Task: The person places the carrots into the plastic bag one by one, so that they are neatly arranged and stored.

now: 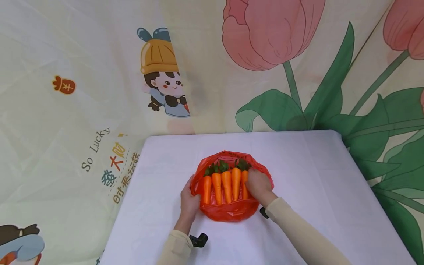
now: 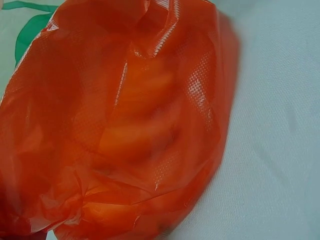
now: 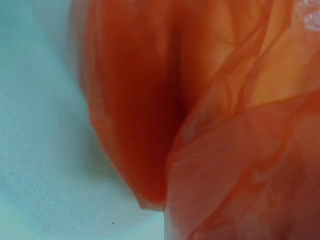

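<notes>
A red plastic bag (image 1: 228,213) lies spread open on the table, with several orange carrots (image 1: 226,186) side by side in it, their dark green tops (image 1: 223,165) toward the far rim. My left hand (image 1: 189,202) grips the bag's left rim, thumb on the near side. Reaching over the right rim, my right hand (image 1: 260,184) has curled fingers at the rightmost carrot (image 1: 244,186) and covers part of it. Its fingertips are hidden. In the left wrist view the red bag (image 2: 150,110) hides that hand; the right wrist view shows bag film (image 3: 135,115) over orange shapes.
The white table (image 1: 298,165) reaches out on both sides of the bag. Behind it hangs a cloth backdrop (image 1: 205,55) printed with tulips and cartoon figures. Black camera mounts (image 1: 198,240) sit at both wrists, close to the near side of the bag.
</notes>
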